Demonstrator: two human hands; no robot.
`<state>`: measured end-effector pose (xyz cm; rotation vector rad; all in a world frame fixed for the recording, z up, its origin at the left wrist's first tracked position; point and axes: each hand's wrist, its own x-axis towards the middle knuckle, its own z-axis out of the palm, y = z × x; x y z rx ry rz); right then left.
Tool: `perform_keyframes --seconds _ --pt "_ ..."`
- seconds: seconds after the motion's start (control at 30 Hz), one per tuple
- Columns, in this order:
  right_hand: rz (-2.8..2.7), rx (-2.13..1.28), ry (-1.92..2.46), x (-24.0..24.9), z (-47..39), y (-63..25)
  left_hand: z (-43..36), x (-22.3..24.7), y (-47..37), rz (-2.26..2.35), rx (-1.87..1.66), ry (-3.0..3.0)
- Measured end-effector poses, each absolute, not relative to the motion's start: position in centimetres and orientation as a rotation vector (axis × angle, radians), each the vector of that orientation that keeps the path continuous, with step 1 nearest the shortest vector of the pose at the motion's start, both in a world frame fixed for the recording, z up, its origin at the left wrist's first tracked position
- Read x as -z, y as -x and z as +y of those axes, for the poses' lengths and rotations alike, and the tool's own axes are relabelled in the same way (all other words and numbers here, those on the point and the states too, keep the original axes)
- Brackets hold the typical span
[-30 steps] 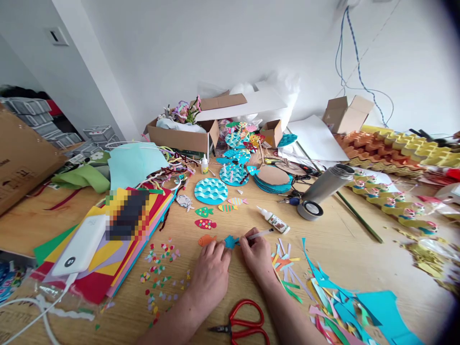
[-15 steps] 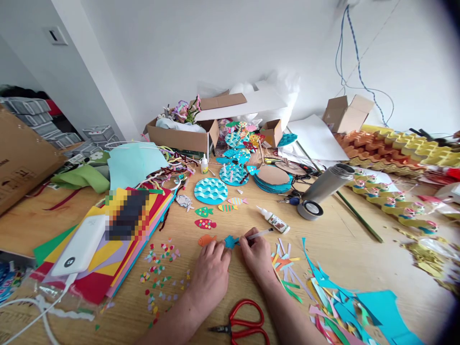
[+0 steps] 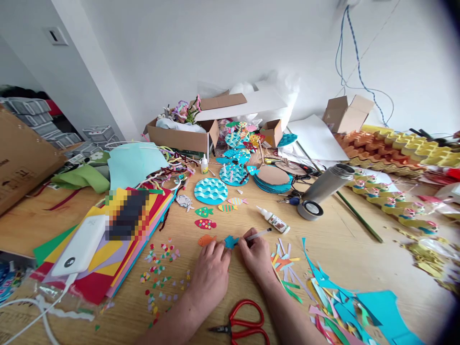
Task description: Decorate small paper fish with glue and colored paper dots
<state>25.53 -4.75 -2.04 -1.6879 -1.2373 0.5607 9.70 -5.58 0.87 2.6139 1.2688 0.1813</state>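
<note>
A small blue paper fish (image 3: 230, 241) lies on the wooden table between my hands. My left hand (image 3: 212, 268) rests palm down, its fingertips at the fish's left edge and close to an orange paper fish (image 3: 206, 240). Pinched in the closed fingers of my right hand (image 3: 256, 251) is a pen (image 3: 264, 233), its tip end at the right side of the blue fish. Above them lie a red dotted fish (image 3: 205, 224), a green fish (image 3: 204, 212) and striped fish (image 3: 227, 208). Red-handled scissors (image 3: 246, 322) lie below my hands.
A glue bottle (image 3: 276, 221) lies beyond my right hand, near a steel flask (image 3: 327, 184). Paper scraps (image 3: 339, 306) spread at the right, small confetti (image 3: 163, 278) at the left. A power bank (image 3: 79, 245) sits on coloured sheets. Blue discs and boxes stand behind.
My right hand and the pen have shifted very slightly. The left hand and the objects around look unmoved.
</note>
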Motion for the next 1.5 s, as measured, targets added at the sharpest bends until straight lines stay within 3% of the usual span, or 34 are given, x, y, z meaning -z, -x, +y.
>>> perform_keyframes --seconds 1.5 --pt "-1.248 -0.568 1.701 2.04 -4.79 -25.50 -5.70 -1.14 -9.74 1.287 -0.183 -2.606"
